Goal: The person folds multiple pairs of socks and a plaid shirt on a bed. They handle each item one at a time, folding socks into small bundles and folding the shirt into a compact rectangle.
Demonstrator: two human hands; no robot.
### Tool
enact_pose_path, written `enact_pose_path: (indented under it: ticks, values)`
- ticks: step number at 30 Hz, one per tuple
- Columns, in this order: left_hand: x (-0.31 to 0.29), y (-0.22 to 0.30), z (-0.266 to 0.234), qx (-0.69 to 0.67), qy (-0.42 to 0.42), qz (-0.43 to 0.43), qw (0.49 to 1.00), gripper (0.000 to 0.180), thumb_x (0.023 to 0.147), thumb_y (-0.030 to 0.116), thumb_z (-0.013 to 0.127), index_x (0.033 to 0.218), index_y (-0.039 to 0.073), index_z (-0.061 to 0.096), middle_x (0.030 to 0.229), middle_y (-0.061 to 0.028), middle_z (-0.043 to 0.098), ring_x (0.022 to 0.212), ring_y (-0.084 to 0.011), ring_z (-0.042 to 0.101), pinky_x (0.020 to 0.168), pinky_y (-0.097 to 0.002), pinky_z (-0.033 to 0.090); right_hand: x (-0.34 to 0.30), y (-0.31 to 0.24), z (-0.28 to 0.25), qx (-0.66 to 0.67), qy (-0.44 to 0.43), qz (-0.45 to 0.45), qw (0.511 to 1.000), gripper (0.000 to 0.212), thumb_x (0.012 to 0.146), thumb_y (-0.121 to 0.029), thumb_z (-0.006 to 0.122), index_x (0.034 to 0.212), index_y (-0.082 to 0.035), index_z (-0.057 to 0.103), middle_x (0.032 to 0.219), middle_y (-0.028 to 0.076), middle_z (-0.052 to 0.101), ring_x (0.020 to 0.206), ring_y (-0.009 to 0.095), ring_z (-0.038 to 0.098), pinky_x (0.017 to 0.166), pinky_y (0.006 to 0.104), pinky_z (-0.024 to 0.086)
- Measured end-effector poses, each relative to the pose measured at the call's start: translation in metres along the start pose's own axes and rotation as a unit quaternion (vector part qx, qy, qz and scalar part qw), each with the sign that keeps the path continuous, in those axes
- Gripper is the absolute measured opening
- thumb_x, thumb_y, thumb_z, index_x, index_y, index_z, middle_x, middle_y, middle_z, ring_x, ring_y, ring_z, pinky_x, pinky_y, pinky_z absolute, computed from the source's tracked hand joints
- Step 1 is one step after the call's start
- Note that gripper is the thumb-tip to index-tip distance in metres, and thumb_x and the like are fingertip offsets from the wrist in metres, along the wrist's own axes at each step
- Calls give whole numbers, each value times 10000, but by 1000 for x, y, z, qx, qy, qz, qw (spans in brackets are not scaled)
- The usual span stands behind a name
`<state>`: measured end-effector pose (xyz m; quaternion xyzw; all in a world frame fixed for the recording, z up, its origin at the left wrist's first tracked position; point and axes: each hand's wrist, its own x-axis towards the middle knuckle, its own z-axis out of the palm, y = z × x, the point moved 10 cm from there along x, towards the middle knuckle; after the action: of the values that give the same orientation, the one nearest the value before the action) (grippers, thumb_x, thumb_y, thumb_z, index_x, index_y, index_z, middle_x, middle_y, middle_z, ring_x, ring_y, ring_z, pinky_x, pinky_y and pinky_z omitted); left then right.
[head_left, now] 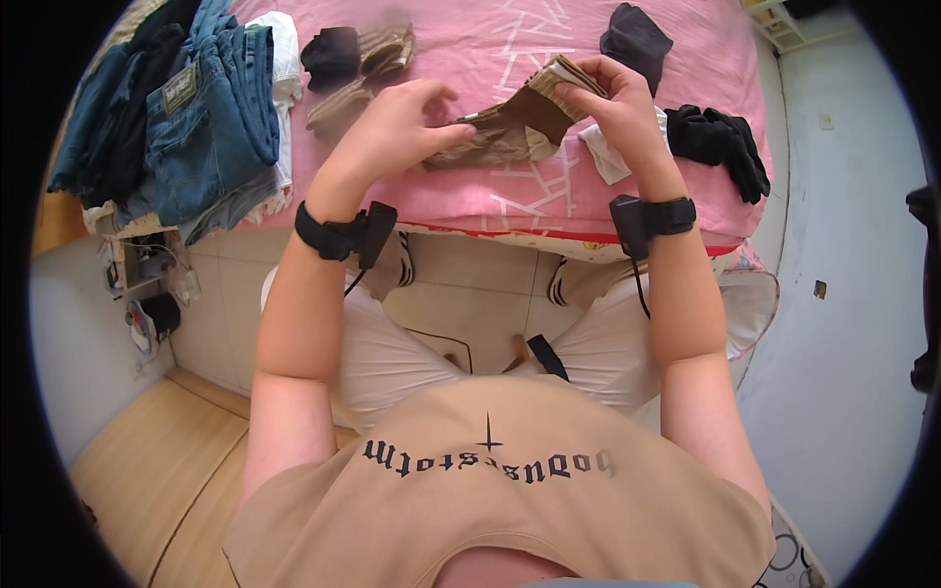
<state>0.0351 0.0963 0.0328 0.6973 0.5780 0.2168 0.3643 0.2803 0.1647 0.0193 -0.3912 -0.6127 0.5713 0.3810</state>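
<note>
A pair of brown socks (541, 116) with a lighter ribbed cuff stretches above the pink bedspread in front of me. My right hand (618, 103) pinches the cuff between thumb and fingers. At the other end, my left hand (407, 122) has thumb and fingers apart, the thumb beside the toe end; it grips nothing that I can see. Beyond the left hand lie tan socks (389, 49) and a dark bundled sock (331, 59). Near the right wrist are a white sock (610, 157) and black socks (720, 142). A dark folded sock (635, 44) rests farther back.
Folded jeans (211, 127) and dark trousers (123, 122) are piled on the bed's left side. The pink bedspread (529, 211) ends at an edge just before my knees. Black wrist devices (372, 235) with cables sit on both wrists. A pale wall (843, 245) stands at right.
</note>
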Motion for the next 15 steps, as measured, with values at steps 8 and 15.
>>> enact_pose_path:
  ticks: [8, 15]
  values:
    - [18, 28, 38, -239, -67, 88, 965, 330, 1014, 187, 781, 1287, 7, 738, 1133, -120, 807, 988, -152, 744, 875, -348, 601, -13, -25, 22, 269, 36, -32, 962, 316, 1004, -40, 774, 1313, -20, 711, 1190, 58, 789, 1058, 130, 738, 950, 294, 574]
    - [23, 26, 38, -435, -15, 19, 900, 239, 1085, 116, 695, 1294, 16, 635, 1122, -102, 786, 1000, -131, 737, 845, -281, 594, -28, 41, 51, 306, -80, 280, 906, 460, 1111, -449, 651, 1400, -93, 674, 1244, 62, 766, 1075, 201, 768, 911, 357, 605]
